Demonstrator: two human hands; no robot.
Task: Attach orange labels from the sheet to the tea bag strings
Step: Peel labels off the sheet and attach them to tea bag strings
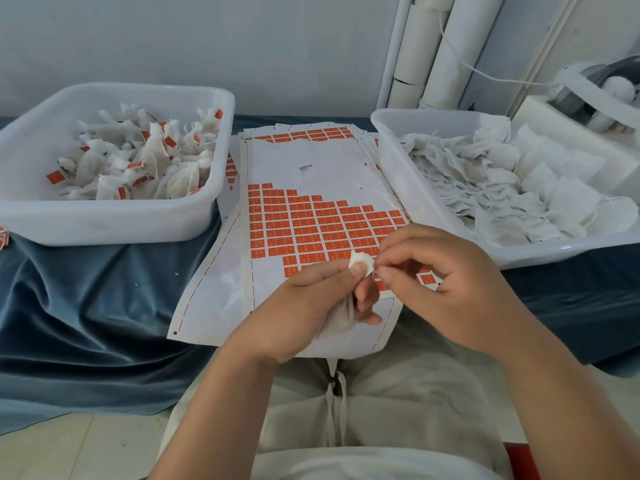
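**Blue cloth, two tubs, sheets between**

On my feed the surface is draped in a blue velvety cloth (104, 299), creased and hanging over the near edge. At left on it sits a white tub (104, 221) of labelled tea bags (152, 157). At right is a second tub (408, 161) of plain bags (485, 181). Between them lies the label sheet (311, 157), atop other sheets, overhanging the near edge. Loose orange labels (3, 237) lie at the left edge of my view.

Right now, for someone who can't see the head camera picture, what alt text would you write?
A person's left hand grips a white tea bag while the right hand pinches at its top, above a sheet of orange labels partly used up. The left tub holds labelled tea bags; the right tub holds unlabelled tea bags.
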